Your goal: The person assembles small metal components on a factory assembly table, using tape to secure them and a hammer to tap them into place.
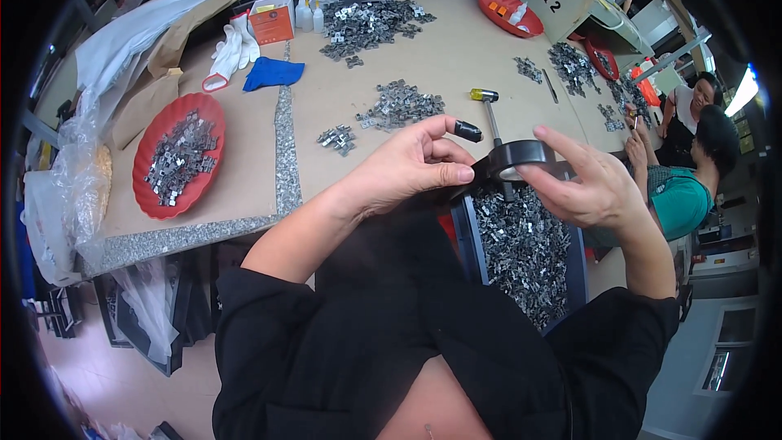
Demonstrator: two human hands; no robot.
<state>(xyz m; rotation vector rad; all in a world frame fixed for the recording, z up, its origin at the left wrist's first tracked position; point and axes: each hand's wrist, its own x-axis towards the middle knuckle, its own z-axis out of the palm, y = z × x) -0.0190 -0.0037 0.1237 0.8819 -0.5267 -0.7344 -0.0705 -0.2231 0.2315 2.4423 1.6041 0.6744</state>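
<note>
Between the two hands, a roll of black tape (521, 151) is held on edge, just beyond the thumb of the left hand (399, 160). The right hand (601, 189) is partly curled and grips the roll, one digit at its lower rim and another reaching along its far side. The left hand is closed in a pinch, its thumb apparently pressing a dark strip (481, 171) that seems to join the roll.

Progress, as judged: a black wrap (468, 130) already covers the left index fingertip; the strip does not appear to be cut, so parting it from the roll seems outstanding. Whether further fingers require covering cannot be determined.

Condition: the roll is ring-shaped, dark and smooth, with a pale inner core; no damage noted. The wrap looks snug and slightly glossy.

Surroundings: a small hammer (485, 95) lies beyond the roll; a bin (467, 238) of metal parts (521, 248) sits below the right hand.
</note>
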